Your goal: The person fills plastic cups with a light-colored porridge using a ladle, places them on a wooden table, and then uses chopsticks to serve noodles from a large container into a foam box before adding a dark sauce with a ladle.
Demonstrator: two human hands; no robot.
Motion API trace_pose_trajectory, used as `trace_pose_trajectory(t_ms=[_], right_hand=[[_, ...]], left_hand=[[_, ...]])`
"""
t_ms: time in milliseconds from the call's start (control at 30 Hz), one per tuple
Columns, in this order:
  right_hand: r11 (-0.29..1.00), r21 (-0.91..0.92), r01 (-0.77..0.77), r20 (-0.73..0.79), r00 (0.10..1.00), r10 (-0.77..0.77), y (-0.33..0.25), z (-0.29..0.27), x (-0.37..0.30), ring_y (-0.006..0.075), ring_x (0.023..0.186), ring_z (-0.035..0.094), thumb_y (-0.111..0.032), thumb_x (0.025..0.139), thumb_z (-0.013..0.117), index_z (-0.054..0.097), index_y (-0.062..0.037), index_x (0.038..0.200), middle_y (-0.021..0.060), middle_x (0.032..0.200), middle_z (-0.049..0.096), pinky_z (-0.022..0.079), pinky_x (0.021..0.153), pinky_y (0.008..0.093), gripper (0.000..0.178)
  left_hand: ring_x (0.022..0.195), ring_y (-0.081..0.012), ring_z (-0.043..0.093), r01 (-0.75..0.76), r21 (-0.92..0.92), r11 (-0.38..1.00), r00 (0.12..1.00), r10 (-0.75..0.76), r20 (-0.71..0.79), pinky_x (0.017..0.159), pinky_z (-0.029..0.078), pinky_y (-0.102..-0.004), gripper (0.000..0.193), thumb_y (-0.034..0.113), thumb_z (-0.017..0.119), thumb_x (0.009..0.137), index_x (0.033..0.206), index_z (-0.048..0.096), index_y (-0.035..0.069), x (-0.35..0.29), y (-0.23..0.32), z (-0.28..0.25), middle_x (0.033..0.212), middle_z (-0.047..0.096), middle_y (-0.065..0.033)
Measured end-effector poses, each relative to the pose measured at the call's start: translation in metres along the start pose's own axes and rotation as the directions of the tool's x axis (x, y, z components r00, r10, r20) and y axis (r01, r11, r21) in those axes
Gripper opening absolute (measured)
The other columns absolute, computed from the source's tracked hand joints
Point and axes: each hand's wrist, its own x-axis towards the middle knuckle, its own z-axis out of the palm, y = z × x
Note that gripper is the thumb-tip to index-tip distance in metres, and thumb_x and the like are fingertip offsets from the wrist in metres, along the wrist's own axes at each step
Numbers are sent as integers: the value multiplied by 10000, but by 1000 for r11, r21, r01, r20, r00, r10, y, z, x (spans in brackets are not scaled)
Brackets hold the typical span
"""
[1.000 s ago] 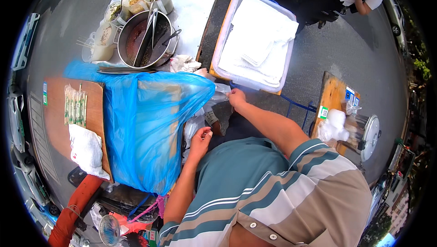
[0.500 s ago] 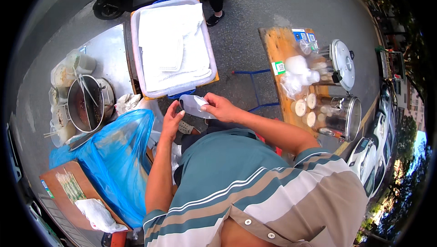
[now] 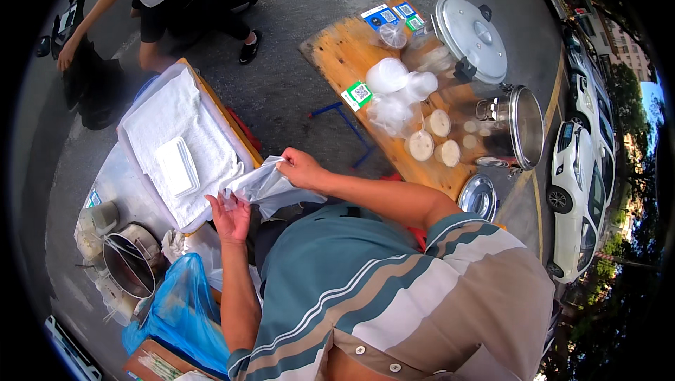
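Between my hands stretches a thin whitish plastic bag [image 3: 266, 188]. My right hand [image 3: 302, 169] pinches its upper right edge. At the bag's left end is my left hand [image 3: 230, 219], palm up with its fingers spread, the fingertips against or just inside the plastic; which of the two is hard to make out. Just beyond my left hand, a white lidded food box [image 3: 177, 165] lies on a white cloth [image 3: 167, 110]. The cloth covers the contents of a large pale plastic tub [image 3: 149, 183].
At right, a wooden table [image 3: 337, 43] bears cups [image 3: 420, 145], a lidded pot [image 3: 470, 40] and a steel-rimmed container [image 3: 527, 128]. A pot [image 3: 131, 261] and a blue bag [image 3: 176, 304] stand lower left. Someone in dark shorts [image 3: 162, 22] is by a scooter [image 3: 63, 19].
The bag, small and folded before, is now spread wider between my hands. My right hand has drawn away from my left, whose fingers have opened. The view has turned right; the person beyond shows more.
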Motion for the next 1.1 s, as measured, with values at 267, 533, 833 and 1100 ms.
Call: trace_pose_trajectory(t_ms=[267,533,833,1100], right_hand=[[1000,1,11,25,1000,-11,-2,-24,29,230,787,671,-298,958,659,645,-9,1044,133,884,707,519,722,396,302],[742,-618,261,-63,924,-378,-27,-9,44,326,942,691,-345,934,683,613,-8,1209,173,1078,687,543,854,413,441],[957,-248,152,363,930,-54,-116,101,4,159,773,661,-361,932,768,655,-8,987,86,816,699,520,686,330,374],[997,7,75,372,925,-72,-120,164,14,81,734,610,-223,946,770,694,-22,893,20,801,698,503,669,269,222]], left_hand=[[1183,-292,645,51,346,937,997,-26,-74,932,599,-407,581,324,775,937,1401,492,119,13,-9,16,1359,605,-120],[921,-200,720,136,431,892,975,-43,-217,761,626,-313,305,11,673,969,1236,564,111,16,17,9,1086,700,-105],[954,-231,710,52,290,956,998,-41,-43,840,600,-411,369,16,652,924,1278,573,86,-10,61,35,1142,694,-110],[999,-240,702,-8,259,966,998,23,-54,872,588,-443,366,16,664,890,1250,599,46,-33,115,20,1119,708,-111]])
